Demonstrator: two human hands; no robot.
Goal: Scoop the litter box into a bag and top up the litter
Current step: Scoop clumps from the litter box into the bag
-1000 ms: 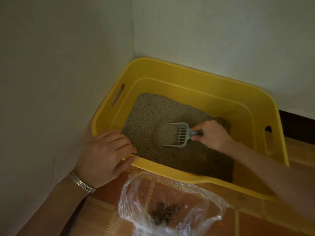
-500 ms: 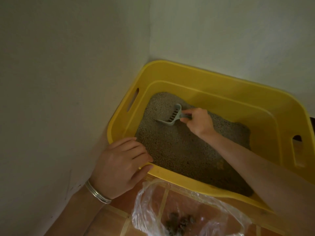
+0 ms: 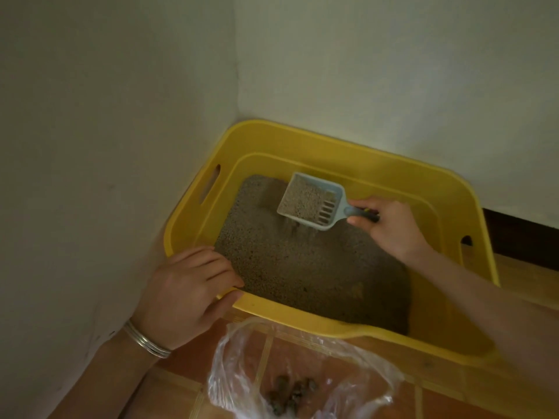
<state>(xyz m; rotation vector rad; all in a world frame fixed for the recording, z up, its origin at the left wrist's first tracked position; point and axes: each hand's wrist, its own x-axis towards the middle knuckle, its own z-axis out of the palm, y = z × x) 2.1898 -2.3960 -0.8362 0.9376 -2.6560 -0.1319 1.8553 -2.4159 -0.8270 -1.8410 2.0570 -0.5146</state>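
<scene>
A yellow litter box (image 3: 357,158) stands in the wall corner, with grey-brown litter (image 3: 302,267) covering its bottom. My right hand (image 3: 390,228) grips the handle of a pale blue slotted scoop (image 3: 311,201), held above the litter at the far side. The scoop is loaded with litter, and grains fall through its slots. My left hand (image 3: 187,294) holds the box's near-left rim, fingers over the edge and thumb outside. A clear plastic bag (image 3: 302,373) lies open on the floor in front of the box, with several dark clumps (image 3: 290,391) inside.
White walls (image 3: 106,146) close in on the left and behind the box. Orange-brown floor tiles (image 3: 181,394) run along the near side and to the right. A dark skirting strip (image 3: 520,237) shows at the right behind the box.
My right hand has lifted the scoop out of the litter with a load, and grains now sift down. The left hand stays on the rim.
</scene>
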